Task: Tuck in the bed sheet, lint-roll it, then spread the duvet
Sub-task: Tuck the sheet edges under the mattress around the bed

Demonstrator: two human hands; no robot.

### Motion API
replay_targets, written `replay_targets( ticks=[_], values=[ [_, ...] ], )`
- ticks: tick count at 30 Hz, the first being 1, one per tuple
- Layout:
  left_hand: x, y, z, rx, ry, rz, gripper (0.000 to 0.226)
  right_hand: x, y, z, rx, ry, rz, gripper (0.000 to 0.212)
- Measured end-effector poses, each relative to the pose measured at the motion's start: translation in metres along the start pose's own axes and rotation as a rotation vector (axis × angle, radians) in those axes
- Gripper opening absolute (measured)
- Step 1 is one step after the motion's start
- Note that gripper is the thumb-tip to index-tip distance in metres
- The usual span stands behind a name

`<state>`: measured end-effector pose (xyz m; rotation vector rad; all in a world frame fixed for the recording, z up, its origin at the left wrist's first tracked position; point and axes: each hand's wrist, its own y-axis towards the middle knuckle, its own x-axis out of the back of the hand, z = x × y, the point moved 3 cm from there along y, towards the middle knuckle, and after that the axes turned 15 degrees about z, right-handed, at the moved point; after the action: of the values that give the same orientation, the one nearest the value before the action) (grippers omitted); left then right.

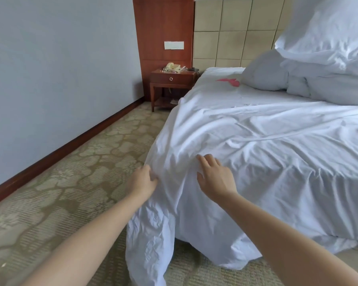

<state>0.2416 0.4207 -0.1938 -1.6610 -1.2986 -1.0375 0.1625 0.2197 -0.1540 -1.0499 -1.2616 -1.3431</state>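
Note:
A wrinkled white bed sheet [267, 141] covers the bed, and its corner hangs loose down to the carpet at the bed's near left corner. My left hand [143, 180] pinches a fold of the sheet at that corner's edge. My right hand [214, 175] lies flat on the sheet just right of it, fingers spread. A pink lint roller [228, 81] lies on the sheet near the headboard. A bunched white duvet and pillows [327, 65] are piled at the far right by the headboard.
A wooden nightstand [172, 83] with a telephone [172, 67] stands against the wooden wall panel left of the bed's head. Patterned carpet [74, 182] runs between the bed and the left wall. A padded beige headboard [232, 32] is behind the bed.

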Motion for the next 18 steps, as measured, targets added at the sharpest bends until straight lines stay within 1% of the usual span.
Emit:
replay_targets(
  ticks=[2, 3, 4, 5, 6, 7, 9, 12, 15, 18],
  values=[
    [0.002, 0.006, 0.0, 0.025, -0.129, -0.026, 0.032, 0.004, 0.002, -0.004, -0.032, -0.062, -0.102, 0.06],
    [0.002, 0.009, -0.001, 0.026, -0.133, -0.017, 0.03, 0.005, 0.004, -0.006, -0.043, -0.097, -0.139, 0.062],
    [0.003, 0.012, -0.003, 0.017, -0.114, -0.016, 0.02, 0.006, 0.008, -0.008, -0.059, -0.132, -0.16, 0.061],
    [0.004, 0.014, -0.005, 0.019, -0.078, -0.014, 0.018, 0.006, 0.012, -0.01, -0.075, -0.157, -0.178, 0.056],
    [0.005, 0.016, -0.006, 0.015, -0.036, -0.03, 0.023, 0.007, 0.015, -0.011, -0.08, -0.174, -0.186, 0.051],
    [0.007, 0.016, -0.007, 0.026, 0.009, -0.038, 0.026, 0.007, 0.018, -0.011, -0.076, -0.179, -0.174, 0.047],
    [0.01, 0.015, -0.003, 0.064, 0.083, -0.055, 0.024, 0.005, 0.021, -0.008, -0.074, -0.177, -0.133, 0.044],
    [0.016, 0.015, 0.011, 0.122, 0.112, -0.048, 0.017, 0.003, 0.023, -0.002, -0.06, -0.174, -0.113, 0.042],
    [0.022, 0.016, 0.026, 0.155, 0.171, -0.029, 0.018, 0.005, 0.029, 0.005, -0.069, -0.191, -0.1, 0.038],
    [0.031, 0.011, 0.053, 0.278, 0.215, 0.005, 0.02, 0.006, 0.032, 0.003, -0.106, -0.141, -0.087, 0.019]
  ],
)
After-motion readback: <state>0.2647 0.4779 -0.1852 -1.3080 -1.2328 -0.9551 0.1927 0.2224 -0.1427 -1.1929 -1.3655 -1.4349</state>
